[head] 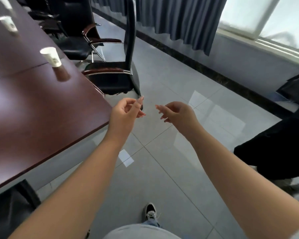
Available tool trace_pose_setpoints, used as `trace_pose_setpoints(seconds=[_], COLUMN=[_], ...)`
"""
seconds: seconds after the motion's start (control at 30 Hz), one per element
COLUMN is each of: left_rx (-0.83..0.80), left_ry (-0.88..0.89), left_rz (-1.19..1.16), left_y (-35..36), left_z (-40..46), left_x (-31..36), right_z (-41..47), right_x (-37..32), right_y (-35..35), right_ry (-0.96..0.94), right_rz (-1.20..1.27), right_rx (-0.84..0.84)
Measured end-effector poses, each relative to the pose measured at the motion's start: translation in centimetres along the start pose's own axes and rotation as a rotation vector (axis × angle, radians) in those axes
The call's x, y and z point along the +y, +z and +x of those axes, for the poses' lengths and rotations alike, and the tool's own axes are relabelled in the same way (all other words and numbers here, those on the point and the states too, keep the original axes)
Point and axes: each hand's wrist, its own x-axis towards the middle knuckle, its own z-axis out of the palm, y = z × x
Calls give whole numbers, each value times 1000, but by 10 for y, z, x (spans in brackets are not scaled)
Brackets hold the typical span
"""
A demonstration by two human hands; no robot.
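Hovering empty and loosely curled, left hand (126,111) is nearer than right hand (176,112) to black leather chrome-armed chair (114,80) ahead-left

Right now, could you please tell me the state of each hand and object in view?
Left hand: loosely curled, holding nothing.
Right hand: loosely curled, holding nothing.
Nearest chair: unoccupied, beside the table.
Nearest paper cup: upright on table.
Curtain: hanging, window partly uncovered.

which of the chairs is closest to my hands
The black chair at the table corner, just beyond the left hand; the other chair stands further along the table.
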Motion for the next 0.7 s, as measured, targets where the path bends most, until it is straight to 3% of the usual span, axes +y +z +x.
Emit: trace_pose_setpoints(seconds=[0.37,0.7], left_rx=[114,400], left_ry=[-73,-259], left_rz=[87,149], left_y=[58,122], left_z=[149,287], left_x=[-20,-33], right_z=[164,347], right_x=[15,39], right_y=[-19,-38], right_ry=[0,27], right_rz=[48,48], right_rx=[-105,-340])
